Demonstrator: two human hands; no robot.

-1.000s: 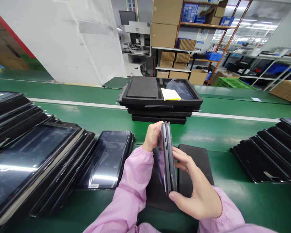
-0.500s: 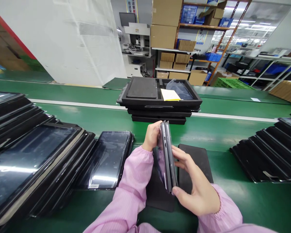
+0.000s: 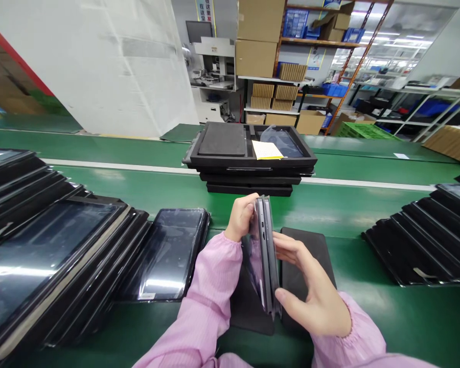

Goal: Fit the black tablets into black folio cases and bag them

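Observation:
A tablet [image 3: 263, 255] stands on edge in front of me, its port edge turned toward me and glossy film on its left face. Against its right side lies a dark pad [image 3: 273, 266] with clear film along its edge. My left hand [image 3: 240, 217] is closed on the far upper end of the tablet. From the right, my right hand [image 3: 310, 291] grips the pad side, fingertips against its face and thumb at the near lower edge. Below lie two flat black foam pads, one to the left [image 3: 251, 309] and one to the right [image 3: 310, 250].
Film-wrapped tablets [image 3: 168, 250] lie stacked to my left, beside a larger leaning row [image 3: 49, 245]. Another leaning row [image 3: 421, 245] stands at right. Ahead, black foam trays [image 3: 249, 162] are piled on the green belt [image 3: 145, 186], with a yellow-edged paper [image 3: 267, 150] on top.
The tablet and pad have shifted slightly right and toward me. A little more of the pad's side edge shows, and my right thumb sits slightly higher along it.

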